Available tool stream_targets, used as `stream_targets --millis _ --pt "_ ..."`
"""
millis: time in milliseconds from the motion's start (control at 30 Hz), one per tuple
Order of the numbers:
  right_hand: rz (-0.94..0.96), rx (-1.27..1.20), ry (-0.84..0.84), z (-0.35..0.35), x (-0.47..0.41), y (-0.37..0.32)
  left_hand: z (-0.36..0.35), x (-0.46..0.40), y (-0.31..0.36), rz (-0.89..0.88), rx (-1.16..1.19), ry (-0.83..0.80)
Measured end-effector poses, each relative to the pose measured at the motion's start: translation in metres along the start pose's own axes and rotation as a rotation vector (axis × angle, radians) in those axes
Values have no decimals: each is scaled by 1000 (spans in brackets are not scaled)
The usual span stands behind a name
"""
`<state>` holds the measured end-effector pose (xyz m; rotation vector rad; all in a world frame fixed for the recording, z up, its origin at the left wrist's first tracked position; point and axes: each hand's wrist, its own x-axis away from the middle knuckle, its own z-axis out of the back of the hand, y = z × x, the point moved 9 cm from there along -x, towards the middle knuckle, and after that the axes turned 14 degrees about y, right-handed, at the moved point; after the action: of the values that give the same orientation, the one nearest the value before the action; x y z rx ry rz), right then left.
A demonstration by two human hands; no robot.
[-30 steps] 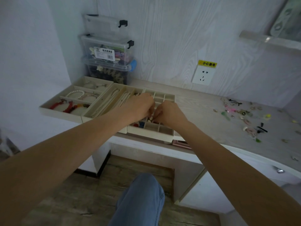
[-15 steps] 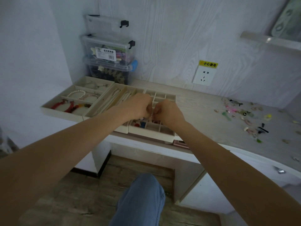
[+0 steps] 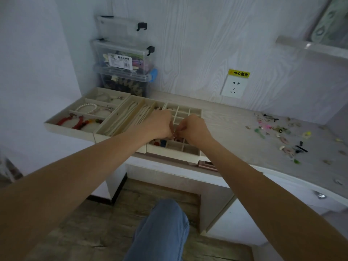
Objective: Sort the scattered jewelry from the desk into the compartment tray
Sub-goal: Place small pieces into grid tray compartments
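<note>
A beige grid tray (image 3: pixel 195 111) of small compartments lies on the desk, with a few red and blue pieces in its near-left cells. Both hands meet above its middle. My left hand (image 3: pixel 159 124) and my right hand (image 3: pixel 194 129) have curled fingers that pinch a tiny piece of jewelry (image 3: pixel 174 135) between them; the piece itself is mostly hidden. Scattered jewelry (image 3: pixel 278 132) lies on the desk far to the right, small green, pink, white and black pieces.
Left of the grid tray sit a necklace tray (image 3: pixel 124 119) and a bracelet tray (image 3: pixel 79 115) with pearl and red bracelets. Stacked clear storage boxes (image 3: pixel 124 59) stand in the back corner. A wall socket (image 3: pixel 233 87) is behind the desk. My knee (image 3: pixel 163 223) is below the desk edge.
Both hands have stayed together over the grid tray, shifting slightly toward the back of it while working the small piece between the fingertips.
</note>
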<state>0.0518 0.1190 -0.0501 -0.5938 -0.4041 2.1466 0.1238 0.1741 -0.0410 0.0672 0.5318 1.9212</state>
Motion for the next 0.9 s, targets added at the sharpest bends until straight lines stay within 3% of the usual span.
stream_targets --millis 167,333,600,900 --pt "11 -85 17 12 12 3 3 7 -1 12 62 -18" --pt "-102 -219 240 73 18 41 16 7 19 -50 79 31" --pt "-300 -26 356 146 47 164 -13 -9 123 -208 148 98" --pt "-519 178 394 166 68 293 -116 -33 250 -457 148 -195"
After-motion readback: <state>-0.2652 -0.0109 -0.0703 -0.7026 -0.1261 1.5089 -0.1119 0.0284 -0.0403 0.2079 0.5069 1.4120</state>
